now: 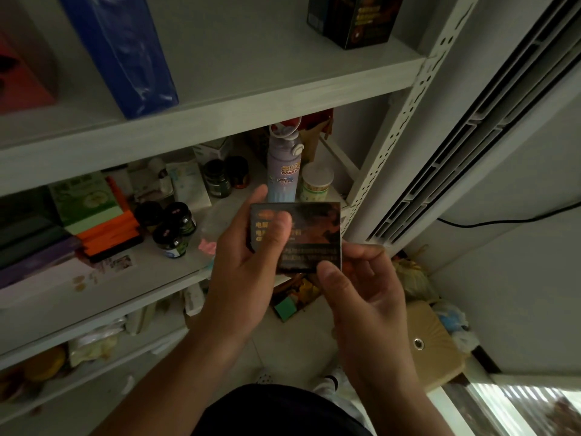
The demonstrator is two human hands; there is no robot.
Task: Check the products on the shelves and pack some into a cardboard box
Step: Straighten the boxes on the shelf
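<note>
The left hand (242,256) wraps the left edge of the dark product box (314,228), thumb pressed on its printed face. The right hand (361,287) pinches the box's lower right corner. The box looks light, stiff and glossy, so probably slippery; it is best gripped by opposite edges. Beyond the box, on the shelf (63,309), stand dark jars (176,225) and a lilac bottle (283,171).

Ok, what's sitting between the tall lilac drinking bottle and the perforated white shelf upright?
In the head view, a round tub with a whitish lid and green-yellow label stands there, close beside the lilac bottle, short of the perforated upright.
</note>
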